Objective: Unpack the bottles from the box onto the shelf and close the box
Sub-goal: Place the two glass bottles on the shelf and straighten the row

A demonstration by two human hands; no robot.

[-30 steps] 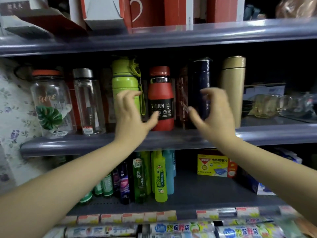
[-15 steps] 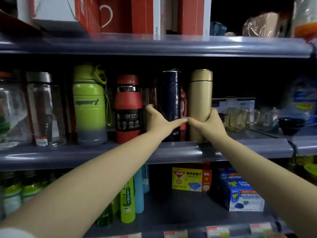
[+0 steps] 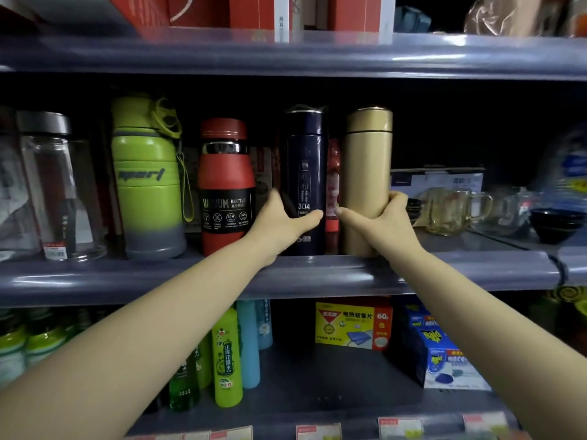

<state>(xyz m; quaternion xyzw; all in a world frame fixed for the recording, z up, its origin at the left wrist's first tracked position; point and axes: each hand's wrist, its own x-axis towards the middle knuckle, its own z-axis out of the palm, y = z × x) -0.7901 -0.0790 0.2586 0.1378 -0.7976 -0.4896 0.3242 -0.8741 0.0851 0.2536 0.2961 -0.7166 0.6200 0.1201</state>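
Note:
On the middle grey shelf [image 3: 190, 274] stand a clear glass bottle [image 3: 60, 185], a lime green sport bottle [image 3: 147, 182], a red vacuum bottle [image 3: 225, 173], a navy flask [image 3: 305, 160] and a gold flask [image 3: 367, 160]. My left hand [image 3: 282, 222] grips the lower part of the navy flask, thumb across its front. My right hand [image 3: 378, 217] grips the lower part of the gold flask. Both flasks stand upright, a small gap apart. A small red bottle [image 3: 333, 185] shows behind that gap. No box for unpacking is in view.
Glass mugs [image 3: 451, 211] and a dark bowl [image 3: 556, 220] sit to the right of the gold flask. Red cartons [image 3: 254, 11] fill the top shelf. Below are green and blue spray bottles [image 3: 227, 354], a yellow packet [image 3: 352, 325] and a blue box [image 3: 444, 357].
A second ago both hands hovered open before the shelf. They then closed round the navy and gold flasks and still hold them; the view has moved closer and to the right.

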